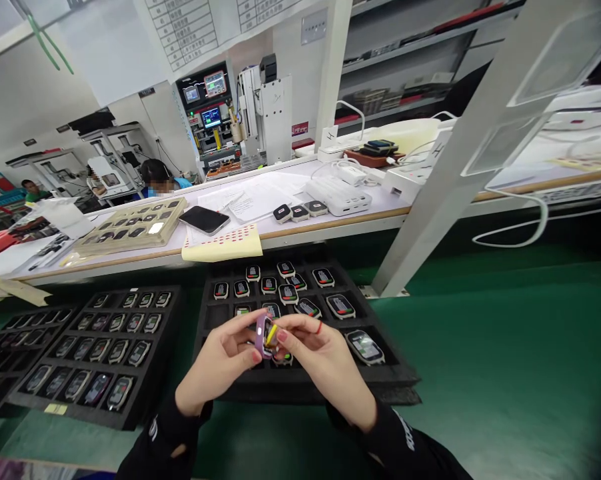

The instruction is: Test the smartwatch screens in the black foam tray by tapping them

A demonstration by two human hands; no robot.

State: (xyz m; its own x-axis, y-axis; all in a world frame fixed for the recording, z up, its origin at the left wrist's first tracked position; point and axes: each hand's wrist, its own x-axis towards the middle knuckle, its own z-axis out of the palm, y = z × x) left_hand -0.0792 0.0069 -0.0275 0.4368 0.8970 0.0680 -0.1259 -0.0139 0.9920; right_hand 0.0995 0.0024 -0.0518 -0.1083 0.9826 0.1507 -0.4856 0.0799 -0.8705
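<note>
Both my hands meet over the black foam tray [300, 387] in front of me. My left hand [219, 363] pinches a small purple watch body [262, 335] between thumb and fingers. My right hand [325, 360] is closed on the same piece from the right, its fingertips on a yellow bit [272, 333] at the watch's face. The tray holds several watch bodies [339, 305] in its pockets, screens up.
A second black tray [95, 353] full of watch bodies lies to the left, a third [20, 340] beyond it. A raised shelf [280, 230] carries a phone [204, 219], papers, a beige tray [130, 227] and white chargers [338, 195]. A slanted white post [455, 167] rises at right. Other people sit far left.
</note>
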